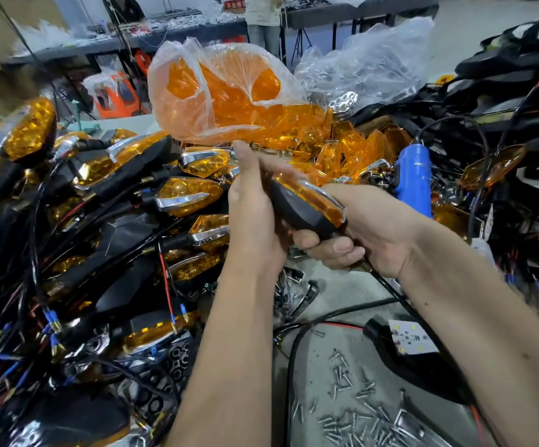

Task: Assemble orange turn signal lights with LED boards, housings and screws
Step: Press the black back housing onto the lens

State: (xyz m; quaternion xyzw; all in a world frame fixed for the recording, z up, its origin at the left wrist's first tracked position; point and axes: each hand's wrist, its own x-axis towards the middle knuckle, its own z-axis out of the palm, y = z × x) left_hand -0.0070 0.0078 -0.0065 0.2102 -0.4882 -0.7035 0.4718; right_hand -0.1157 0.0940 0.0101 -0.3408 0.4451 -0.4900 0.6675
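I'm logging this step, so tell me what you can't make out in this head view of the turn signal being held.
- Turn signal: its far end is hidden by the left hand, its stem by the right hand.
- Loose screws: too small to tell the type.
- LED board: partly covered by the right forearm.

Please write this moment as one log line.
left hand: holds turn signal | right hand: holds it | screwdriver: idle
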